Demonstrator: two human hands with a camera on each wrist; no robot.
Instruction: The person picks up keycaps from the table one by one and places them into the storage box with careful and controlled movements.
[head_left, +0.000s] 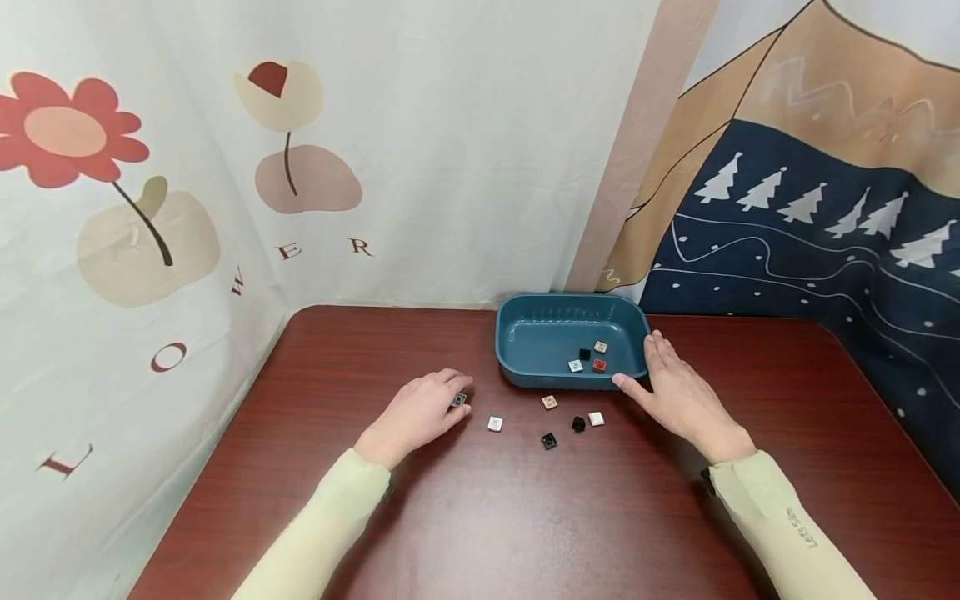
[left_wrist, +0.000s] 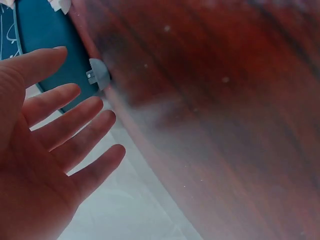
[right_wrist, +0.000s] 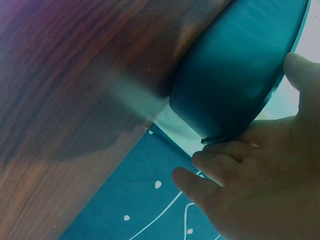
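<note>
My left hand (head_left: 423, 411) is over the table with a dark grey keycap (head_left: 458, 400) between its thumb and fingertips. In the left wrist view its fingers are spread, and the grey keycap (left_wrist: 101, 74) stands just beyond them, underside toward the hand. My right hand (head_left: 686, 400) touches the right front corner of a blue tray (head_left: 517, 377), thumb at the front rim and straight fingers along the right side. Inside the tray lie a white keycap (head_left: 575, 366), a black one, a beige one and a red keycap (head_left: 599, 365).
On the table (head_left: 480, 517) in front of the tray lie a white keycap (head_left: 495, 423), a beige keycap (head_left: 550, 402), two black keycaps and another white keycap (head_left: 596, 418). Printed curtains (head_left: 450, 150) hang behind the table's back edge and along its sides.
</note>
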